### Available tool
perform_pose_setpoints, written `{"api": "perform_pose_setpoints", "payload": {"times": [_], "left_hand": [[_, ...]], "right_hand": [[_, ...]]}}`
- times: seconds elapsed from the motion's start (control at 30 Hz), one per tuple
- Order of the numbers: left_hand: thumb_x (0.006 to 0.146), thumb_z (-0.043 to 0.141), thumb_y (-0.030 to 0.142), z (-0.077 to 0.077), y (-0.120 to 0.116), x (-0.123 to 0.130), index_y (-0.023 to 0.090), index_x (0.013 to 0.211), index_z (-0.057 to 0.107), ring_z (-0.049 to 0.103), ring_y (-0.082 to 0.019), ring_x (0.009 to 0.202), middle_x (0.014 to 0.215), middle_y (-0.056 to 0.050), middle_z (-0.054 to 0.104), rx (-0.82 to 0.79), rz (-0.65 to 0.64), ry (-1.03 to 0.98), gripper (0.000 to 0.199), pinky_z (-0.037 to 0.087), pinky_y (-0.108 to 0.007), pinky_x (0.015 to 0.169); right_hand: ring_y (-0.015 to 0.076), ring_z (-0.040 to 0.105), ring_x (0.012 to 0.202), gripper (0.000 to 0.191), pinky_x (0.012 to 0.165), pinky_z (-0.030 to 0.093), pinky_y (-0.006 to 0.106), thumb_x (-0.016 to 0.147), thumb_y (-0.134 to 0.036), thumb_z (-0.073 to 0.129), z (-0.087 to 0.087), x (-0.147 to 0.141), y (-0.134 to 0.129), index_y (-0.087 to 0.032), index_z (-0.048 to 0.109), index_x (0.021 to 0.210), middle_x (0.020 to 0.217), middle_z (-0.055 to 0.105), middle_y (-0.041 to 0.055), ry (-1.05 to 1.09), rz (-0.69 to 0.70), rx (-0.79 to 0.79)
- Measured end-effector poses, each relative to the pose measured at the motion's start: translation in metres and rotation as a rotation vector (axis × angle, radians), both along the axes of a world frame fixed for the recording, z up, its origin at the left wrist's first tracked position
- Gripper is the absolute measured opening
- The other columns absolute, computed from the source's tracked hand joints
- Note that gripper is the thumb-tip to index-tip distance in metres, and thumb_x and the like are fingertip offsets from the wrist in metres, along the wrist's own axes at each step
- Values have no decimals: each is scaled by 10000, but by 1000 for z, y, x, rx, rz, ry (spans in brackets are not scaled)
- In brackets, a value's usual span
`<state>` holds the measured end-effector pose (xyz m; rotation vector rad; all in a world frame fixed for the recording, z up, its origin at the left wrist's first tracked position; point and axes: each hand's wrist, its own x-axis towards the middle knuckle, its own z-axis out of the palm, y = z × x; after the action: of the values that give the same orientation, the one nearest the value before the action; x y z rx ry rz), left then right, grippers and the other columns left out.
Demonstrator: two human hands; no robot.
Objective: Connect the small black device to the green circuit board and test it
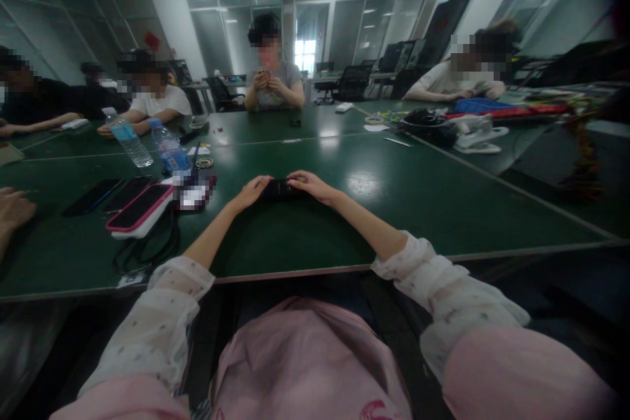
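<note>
A small black rectangular object (279,189) with faint light marks on its face lies between my hands, at or just above the green table (295,236). My left hand (252,191) grips its left end, fingers closed against the edge. At the other end my right hand (314,186) holds it, with the fingers curled over the top right corner. What kind of object it is cannot be made out. Both forearms reach forward across the table's front edge.
Left of my arm lie a pink-rimmed phone (140,208), dark phones (93,197) and a black strap (147,246). Water bottles (128,138) stand behind them. Cables (427,126) and a white device (480,134) lie at right. Another person's hand (14,210) rests at far left; several people sit around the table.
</note>
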<state>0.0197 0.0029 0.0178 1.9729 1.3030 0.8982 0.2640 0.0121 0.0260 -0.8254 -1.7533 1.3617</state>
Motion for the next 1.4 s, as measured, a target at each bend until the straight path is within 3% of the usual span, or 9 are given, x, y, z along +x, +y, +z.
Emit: {"api": "perform_pose_setpoints", "payload": {"times": [0.37,0.83,1.4], "left_hand": [[892,320,600,10,-10,5,181,1220,562,513,-228,1150,1245,-86,576,7,-31,-48,584,377,-355,1005],[883,309,619,4,-4,3,231,1185,590,536,-226,1116,1204,-52,606,3,-14,-41,566,373,-369,1004],[882,277,638,6,-7,3,224,1209,566,538,-234,1115,1219,-60,595,-81,-27,-95,602,387,-378,994]], "right_hand": [[176,603,894,404,851,486,353,778,-428,676,-3,1,3,-190,582,1092,930,651,46,-22,-3,-9],[180,578,938,403,890,453,357,796,-454,642,-2,0,1,-189,589,1095,994,629,56,-64,-28,-6],[196,558,1017,432,964,421,372,812,-510,600,-4,-1,4,-202,601,1115,1088,615,67,-131,-59,21]]}}
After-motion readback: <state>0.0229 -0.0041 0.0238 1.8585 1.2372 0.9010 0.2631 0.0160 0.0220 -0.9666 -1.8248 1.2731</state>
